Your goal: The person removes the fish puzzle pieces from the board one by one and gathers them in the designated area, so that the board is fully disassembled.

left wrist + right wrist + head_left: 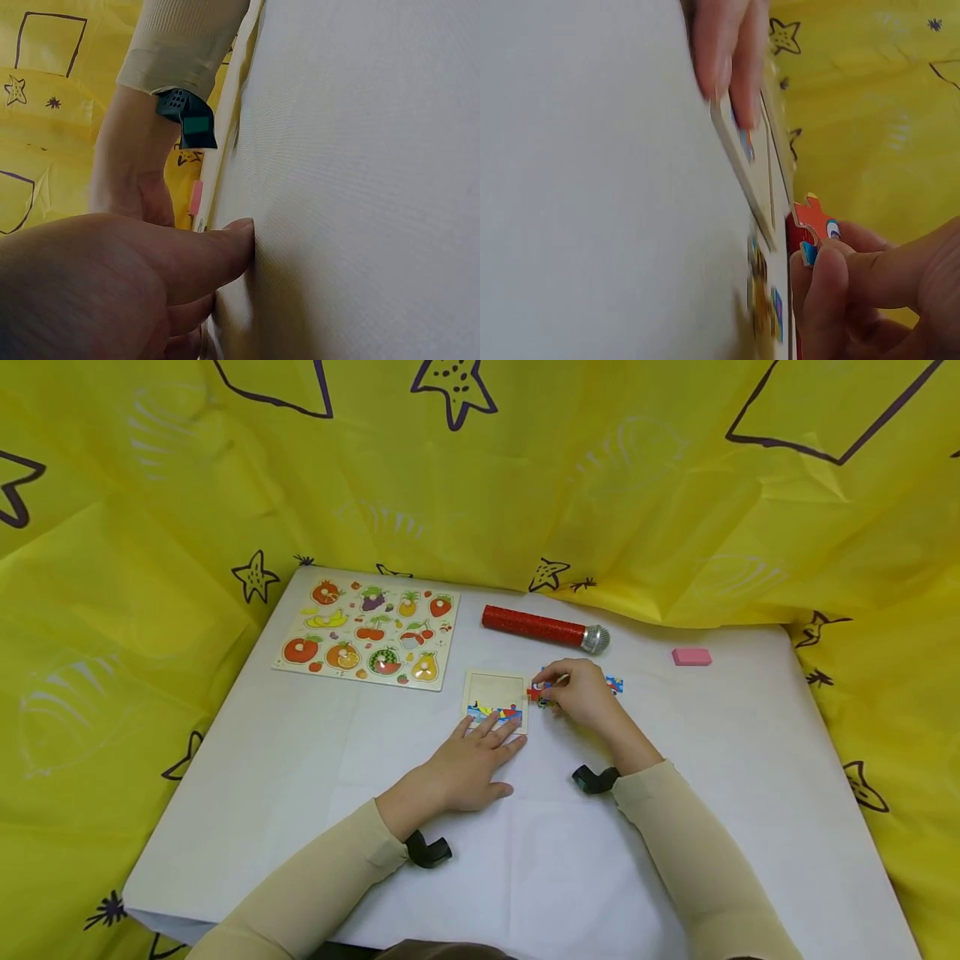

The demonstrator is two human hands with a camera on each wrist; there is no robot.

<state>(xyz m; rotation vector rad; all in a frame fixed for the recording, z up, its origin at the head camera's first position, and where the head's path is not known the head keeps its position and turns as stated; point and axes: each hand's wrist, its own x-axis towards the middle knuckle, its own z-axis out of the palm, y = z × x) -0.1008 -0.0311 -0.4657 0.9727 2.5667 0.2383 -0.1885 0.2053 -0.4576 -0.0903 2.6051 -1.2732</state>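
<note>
A small square wooden puzzle tray [495,685] lies mid-table, with colourful pieces [491,713] fitted along its near side. My left hand [472,768] rests with spread, straight fingers on the tray's near edge. Just right of the tray, my right hand [581,693] pinches a red and blue jigsaw piece [815,221] between thumb and fingers, held above the table in the right wrist view. Loose jigsaw pieces [615,683] lie under and beyond that hand, partly hidden by it. In the left wrist view my left thumb [225,251] touches the white cloth.
A wooden fruit puzzle board [360,635] lies at the back left. Behind the tray is a red glittery microphone [543,627], and a pink eraser [692,657] sits to the right. A yellow patterned curtain [480,485] surrounds the table's back and sides.
</note>
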